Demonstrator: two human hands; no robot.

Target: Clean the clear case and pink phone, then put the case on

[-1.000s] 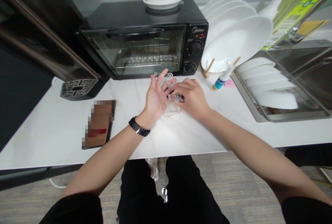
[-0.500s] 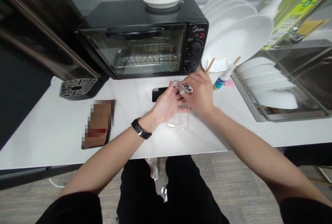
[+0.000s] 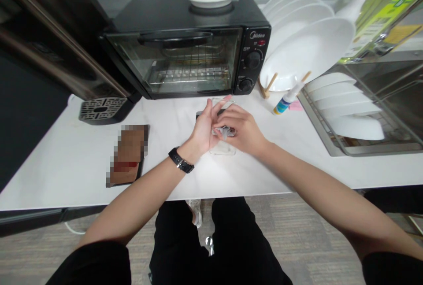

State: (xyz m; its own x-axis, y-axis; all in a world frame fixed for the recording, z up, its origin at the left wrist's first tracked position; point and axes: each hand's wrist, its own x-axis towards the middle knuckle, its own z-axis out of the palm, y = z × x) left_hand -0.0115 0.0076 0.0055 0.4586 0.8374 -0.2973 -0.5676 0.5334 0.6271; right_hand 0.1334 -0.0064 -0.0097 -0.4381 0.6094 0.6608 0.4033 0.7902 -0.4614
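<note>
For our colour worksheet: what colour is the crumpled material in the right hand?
The crumpled material looks whitish grey; the head view shows it best.

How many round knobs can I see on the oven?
2: the upper knob, below the red light, and the lower knob, near the control panel's bottom. Nothing covers the panel, so none seems hidden.

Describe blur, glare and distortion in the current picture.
Head view, centre: the left hand and right hand look slightly soft; head view, upper right: the green bottle looks stretched; head view, upper middle: the oven door carries pale reflections.
</note>
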